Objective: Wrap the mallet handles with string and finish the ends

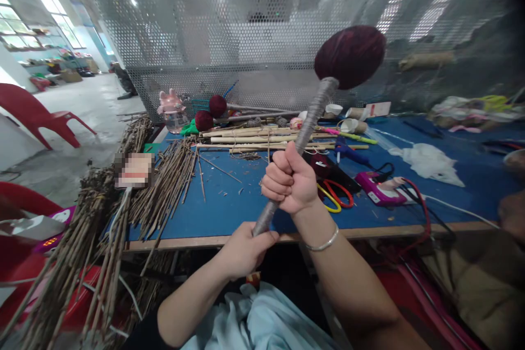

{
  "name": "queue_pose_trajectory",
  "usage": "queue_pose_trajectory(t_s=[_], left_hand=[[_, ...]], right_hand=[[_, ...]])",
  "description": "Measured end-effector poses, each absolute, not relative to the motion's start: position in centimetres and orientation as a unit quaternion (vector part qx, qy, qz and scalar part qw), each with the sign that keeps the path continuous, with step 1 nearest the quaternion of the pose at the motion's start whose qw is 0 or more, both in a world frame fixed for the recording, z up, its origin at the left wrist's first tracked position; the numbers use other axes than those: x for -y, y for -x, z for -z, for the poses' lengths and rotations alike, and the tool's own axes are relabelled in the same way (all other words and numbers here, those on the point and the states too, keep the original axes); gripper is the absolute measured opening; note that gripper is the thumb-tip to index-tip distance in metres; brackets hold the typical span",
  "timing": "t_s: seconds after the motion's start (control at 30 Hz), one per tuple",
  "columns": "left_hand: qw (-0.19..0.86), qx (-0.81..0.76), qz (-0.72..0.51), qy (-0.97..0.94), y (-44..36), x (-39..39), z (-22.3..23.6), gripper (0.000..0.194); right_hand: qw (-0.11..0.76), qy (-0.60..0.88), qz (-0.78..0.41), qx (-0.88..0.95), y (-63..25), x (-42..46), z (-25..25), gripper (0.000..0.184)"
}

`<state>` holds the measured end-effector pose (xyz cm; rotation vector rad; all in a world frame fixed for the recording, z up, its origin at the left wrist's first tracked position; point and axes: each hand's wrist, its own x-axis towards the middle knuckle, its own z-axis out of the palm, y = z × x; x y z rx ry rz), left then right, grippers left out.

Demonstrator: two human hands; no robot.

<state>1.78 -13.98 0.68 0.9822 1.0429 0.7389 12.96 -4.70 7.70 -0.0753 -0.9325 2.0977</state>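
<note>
A mallet (350, 57) with a large maroon yarn-like head and a grey wrapped handle is held up, tilted to the right. Partway along the handle, my right hand (289, 178) is closed in a fist around it. Lower down, my left hand (248, 249) grips the bottom end, its fingers partly hidden behind the handle. Behind, on the blue table (217, 205), lie two similar maroon-headed mallets (217, 105) with grey handles. Scissors (338, 194) with red and yellow handles are just right of my right hand.
Bundles of thin brown sticks (168, 186) cover the table's left side. Pale rods (246, 139) lie across the middle. Right of my hands are a purple power strip (379, 188) with cables, a blue glue gun (348, 153) and a white plastic bag (430, 161). A perforated metal panel (246, 38) stands behind.
</note>
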Motion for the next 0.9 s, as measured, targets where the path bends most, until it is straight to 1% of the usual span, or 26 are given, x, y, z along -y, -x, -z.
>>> queue_pose_trajectory(t_s=[0.17, 0.33, 0.43, 0.5, 0.57, 0.6, 0.67, 0.7, 0.73, 0.8, 0.87, 0.9], left_hand=[[0.554, -0.535, -0.353, -0.532, -1.9, 13.6, -1.1, 0.031], [0.465, -0.554, -0.362, -0.588, -1.8, 13.0, -1.1, 0.026], [0.348, -0.606, -0.368, -0.613, -1.9, 13.2, -1.1, 0.025], [0.268, -0.648, -0.353, -0.619, -1.9, 13.5, -1.3, 0.021], [0.223, -0.676, -0.341, -0.614, -1.8, 13.8, -1.8, 0.019], [0.216, -0.680, -0.343, -0.611, -1.7, 13.9, -2.0, 0.020], [0.248, -0.662, -0.367, -0.604, -1.4, 13.8, -2.2, 0.026], [0.294, -0.641, -0.380, -0.599, -1.2, 13.7, -2.2, 0.030], [0.362, -0.612, -0.386, -0.588, -1.0, 13.7, -2.2, 0.033], [0.547, -0.526, -0.362, -0.541, -0.6, 13.5, -2.0, 0.037], [0.723, -0.419, -0.300, -0.461, -0.4, 13.7, -1.9, 0.040], [0.782, -0.371, -0.272, -0.420, -0.4, 13.8, -1.9, 0.040]], right_hand=[[0.486, 0.106, -0.793, 0.353, -12.6, 5.7, -8.7, 0.055], [0.542, 0.163, -0.748, 0.347, -12.3, 6.5, -9.1, 0.055], [0.572, 0.186, -0.717, 0.353, -12.0, 6.7, -9.5, 0.056], [0.599, 0.204, -0.691, 0.350, -11.7, 6.8, -9.6, 0.057], [0.624, 0.216, -0.671, 0.338, -11.4, 6.8, -9.6, 0.057], [0.633, 0.216, -0.666, 0.332, -11.3, 6.8, -9.5, 0.056], [0.627, 0.190, -0.677, 0.335, -11.3, 6.6, -9.4, 0.053], [0.612, 0.167, -0.692, 0.345, -11.4, 6.4, -9.4, 0.050], [0.591, 0.140, -0.710, 0.357, -11.6, 6.2, -9.3, 0.046], [0.526, 0.089, -0.755, 0.382, -11.8, 5.8, -9.0, 0.040], [0.437, 0.045, -0.802, 0.404, -12.0, 5.4, -8.4, 0.044], [0.391, 0.020, -0.824, 0.411, -12.0, 5.2, -8.0, 0.048]])
